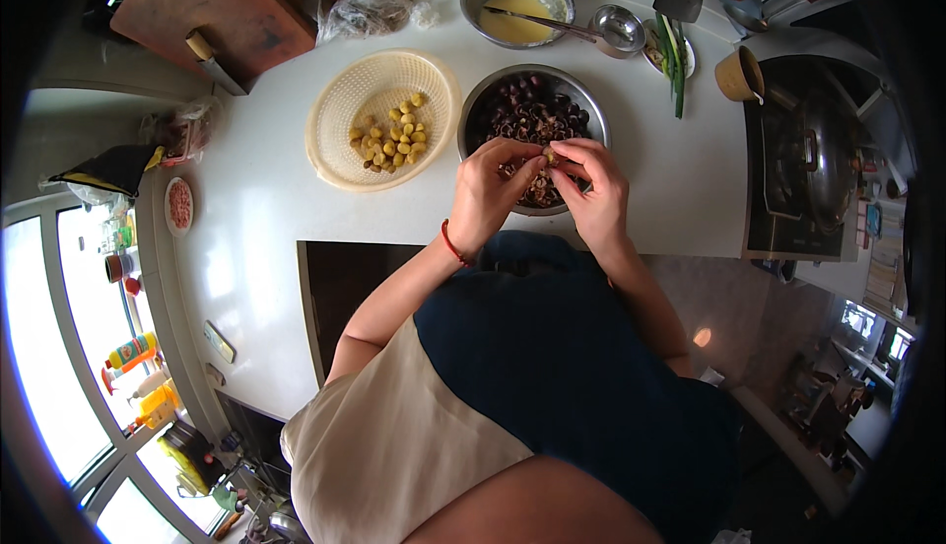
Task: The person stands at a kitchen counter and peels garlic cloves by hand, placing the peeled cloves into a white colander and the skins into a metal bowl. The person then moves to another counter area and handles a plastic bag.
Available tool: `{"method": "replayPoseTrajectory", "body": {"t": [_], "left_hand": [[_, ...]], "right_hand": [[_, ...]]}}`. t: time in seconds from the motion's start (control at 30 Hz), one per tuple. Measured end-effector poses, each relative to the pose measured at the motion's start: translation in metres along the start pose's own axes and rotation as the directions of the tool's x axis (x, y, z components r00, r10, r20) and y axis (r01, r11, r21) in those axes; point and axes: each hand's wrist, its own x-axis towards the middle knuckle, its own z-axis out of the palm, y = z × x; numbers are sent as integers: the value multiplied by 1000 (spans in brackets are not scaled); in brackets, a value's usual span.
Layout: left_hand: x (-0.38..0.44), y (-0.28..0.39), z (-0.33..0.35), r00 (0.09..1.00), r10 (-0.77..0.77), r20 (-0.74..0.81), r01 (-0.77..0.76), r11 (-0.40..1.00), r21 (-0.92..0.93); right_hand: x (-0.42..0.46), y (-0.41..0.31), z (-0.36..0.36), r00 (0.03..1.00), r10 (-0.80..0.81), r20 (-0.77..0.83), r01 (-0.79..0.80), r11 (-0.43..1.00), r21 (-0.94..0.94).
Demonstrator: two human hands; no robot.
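Observation:
Above a stainless steel bowl point(597, 104), my left hand point(489, 182) and my right hand point(597, 188) meet at the fingertips. Between them they grip a small chestnut point(548, 154), with a yellowish patch showing; the fingers hide most of it. Dark unpeeled chestnuts point(528, 93) fill the far side of the bowl. Broken brown shells point(543, 193) lie in its middle and near side, partly covered by my hands. Left of the bowl stands a cream plastic colander point(329, 119), holding several peeled yellow chestnuts point(392, 141).
Behind the bowl sit a metal basin point(473, 15) of pale yellow batter with chopsticks across it, and a small metal bowl point(619, 26). Green onions point(674, 63) lie on a plate at right, near a stove with a lidded pan point(813, 152). A cleaver point(222, 75) leans at far left.

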Motion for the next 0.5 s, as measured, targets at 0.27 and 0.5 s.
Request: {"method": "replayPoseTrajectory", "body": {"t": [0.27, 0.5], "left_hand": [[0, -1, -1, 1000, 23, -12, -22, 998, 52], [3, 1, 1, 996, -84, -29, 85, 996, 7]], "right_hand": [[-2, 1, 0, 998, -64, 26, 67, 991, -113], [-5, 3, 1, 983, 180, 41, -185, 944, 274]]}}
